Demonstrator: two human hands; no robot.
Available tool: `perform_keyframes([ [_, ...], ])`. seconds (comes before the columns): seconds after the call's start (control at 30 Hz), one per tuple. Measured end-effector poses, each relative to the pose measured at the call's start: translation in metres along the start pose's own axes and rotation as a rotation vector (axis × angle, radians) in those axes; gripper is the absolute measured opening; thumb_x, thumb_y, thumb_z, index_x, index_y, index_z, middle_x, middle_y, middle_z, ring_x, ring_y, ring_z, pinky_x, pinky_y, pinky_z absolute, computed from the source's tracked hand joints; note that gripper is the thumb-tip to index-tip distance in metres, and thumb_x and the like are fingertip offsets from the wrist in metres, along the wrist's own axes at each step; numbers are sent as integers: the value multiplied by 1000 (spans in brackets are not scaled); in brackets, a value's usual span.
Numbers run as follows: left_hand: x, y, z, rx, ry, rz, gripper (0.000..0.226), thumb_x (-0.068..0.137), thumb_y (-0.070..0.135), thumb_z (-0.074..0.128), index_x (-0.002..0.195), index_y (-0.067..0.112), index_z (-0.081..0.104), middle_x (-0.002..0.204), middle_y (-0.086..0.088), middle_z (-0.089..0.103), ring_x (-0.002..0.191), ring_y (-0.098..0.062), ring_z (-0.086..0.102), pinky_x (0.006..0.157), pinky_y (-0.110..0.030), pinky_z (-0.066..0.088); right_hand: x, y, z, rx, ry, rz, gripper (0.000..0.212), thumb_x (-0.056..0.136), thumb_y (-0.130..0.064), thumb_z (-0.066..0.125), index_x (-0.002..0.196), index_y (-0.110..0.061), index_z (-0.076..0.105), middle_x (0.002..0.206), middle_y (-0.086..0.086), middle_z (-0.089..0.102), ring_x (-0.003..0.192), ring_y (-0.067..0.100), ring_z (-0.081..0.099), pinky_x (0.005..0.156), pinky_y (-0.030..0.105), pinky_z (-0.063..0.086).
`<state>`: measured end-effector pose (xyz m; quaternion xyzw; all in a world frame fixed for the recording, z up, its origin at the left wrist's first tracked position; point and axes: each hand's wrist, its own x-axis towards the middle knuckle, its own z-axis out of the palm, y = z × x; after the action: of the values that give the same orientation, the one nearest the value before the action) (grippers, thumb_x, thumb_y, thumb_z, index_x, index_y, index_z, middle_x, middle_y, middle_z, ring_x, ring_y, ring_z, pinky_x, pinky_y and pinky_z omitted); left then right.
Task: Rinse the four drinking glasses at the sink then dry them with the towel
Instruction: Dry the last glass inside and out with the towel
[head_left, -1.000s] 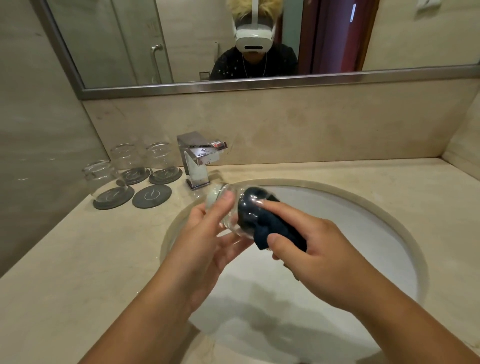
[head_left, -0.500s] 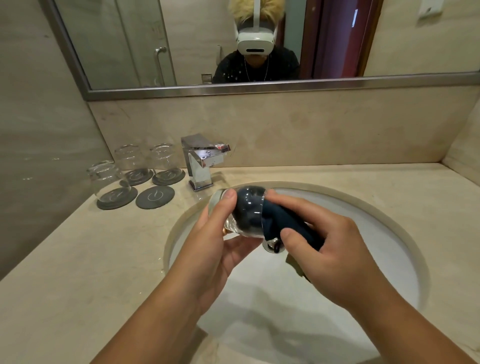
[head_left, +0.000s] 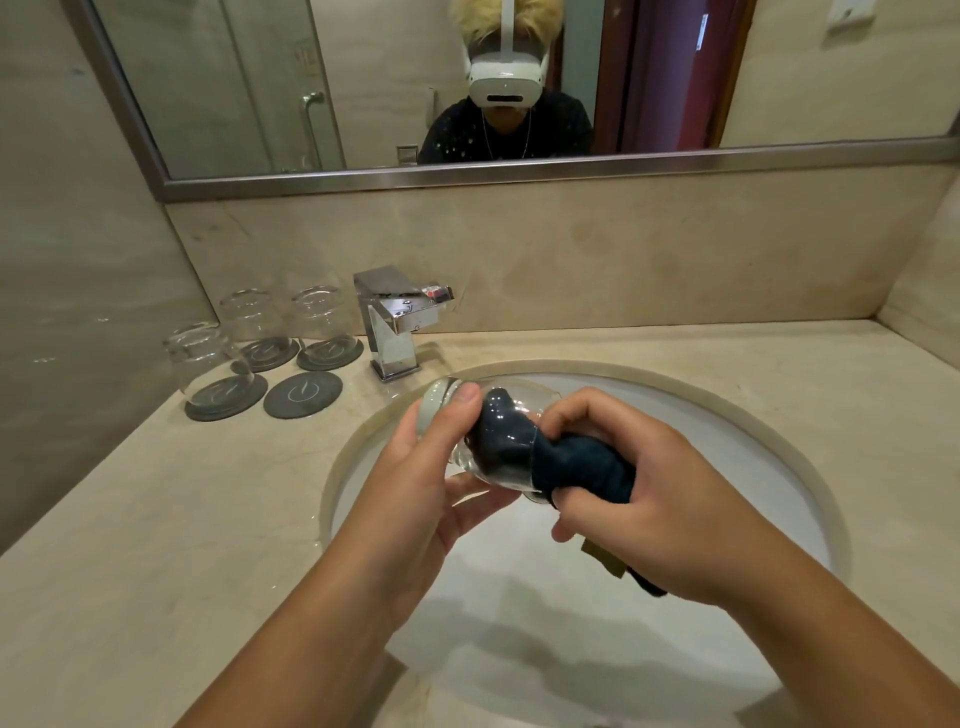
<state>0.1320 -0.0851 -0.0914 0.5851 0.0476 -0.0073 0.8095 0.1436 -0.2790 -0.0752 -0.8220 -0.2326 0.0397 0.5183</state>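
The left hand (head_left: 415, 483) grips the glass (head_left: 511, 399) around its thick bottom end, thumb on top, and holds it on its side above the sink (head_left: 727, 447). The right hand (head_left: 649, 509) is closed around the dark towel (head_left: 576, 467), whose front part is pushed into the glass through the mouth. The two hands are close together, joined by glass and towel.

I judge this is the drying of the last glass, because three other glasses (head_left: 252, 325) stand on coasters left of the faucet (head_left: 395, 322), and one coaster (head_left: 303, 394) is free. To do it well, the left hand should turn the glass while the right hand twists the towel the opposite way, pressing it against the bottom and the wall. The grip should be firm, since wet glass slips easily.
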Motion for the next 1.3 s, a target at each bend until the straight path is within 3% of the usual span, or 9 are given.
perform_keyframes([
  [0.1,-1,0,-3,44,-46,-31,49,89,48,70,133,27,64,124,-6,75,100,-30,77,85,-37,62,1,4,5,-188,-7,-98,83,84,-1,61,137,-64,55,101,-28,73,75,0,66,65,16,51],
  [0.2,-2,-4,-3,159,-82,-22,38,88,47,72,121,30,67,109,-6,78,92,-27,77,86,-41,61,1,5,10,-240,-108,-145,84,85,-1,58,141,-62,51,126,-46,61,115,-14,61,92,7,45],
  [0.37,-1,-7,-3,217,-43,9,46,87,53,71,122,23,65,99,-6,77,90,-25,76,82,-42,62,2,-2,8,-82,-247,83,76,89,-2,56,130,-66,58,77,-28,69,65,18,71,53,21,54],
  [0.47,-2,-6,-2,232,-48,19,48,88,50,70,127,22,64,109,-11,76,98,-29,77,85,-45,63,2,-1,4,96,-268,178,70,89,1,54,128,-57,66,60,-9,66,49,13,61,48,24,49],
  [0.73,-2,-2,-11,240,-290,195,85,74,56,85,149,45,46,147,4,62,129,-35,65,113,-53,48,1,0,-2,721,-306,286,43,77,-22,79,120,-26,76,89,15,60,51,14,52,46,21,46],
  [0.93,2,0,-22,326,-397,148,82,84,63,74,154,56,32,154,6,56,141,-22,55,121,-53,35,-2,-6,-3,540,-221,222,31,77,-25,80,108,-28,80,67,0,61,48,14,53,46,20,45],
  [1.07,4,-2,-23,437,-242,83,77,67,99,49,129,55,63,128,5,73,113,-21,70,91,-46,56,-5,-7,-3,64,-127,65,35,87,-18,85,105,-47,77,73,-19,73,59,5,66,58,19,53],
  [1.2,3,0,-19,497,-180,81,68,77,89,43,111,38,73,87,2,71,64,-15,56,60,-27,46,-5,-2,8,-152,-161,-116,48,87,-4,78,119,-41,78,108,-26,77,103,2,72,88,18,54],
  [1.3,3,-1,-15,505,-144,152,51,86,70,55,108,28,73,76,6,66,58,-15,52,54,-20,43,-4,-5,8,-98,-213,-54,52,88,1,72,122,-38,78,111,-18,78,96,4,72,78,17,55],
])
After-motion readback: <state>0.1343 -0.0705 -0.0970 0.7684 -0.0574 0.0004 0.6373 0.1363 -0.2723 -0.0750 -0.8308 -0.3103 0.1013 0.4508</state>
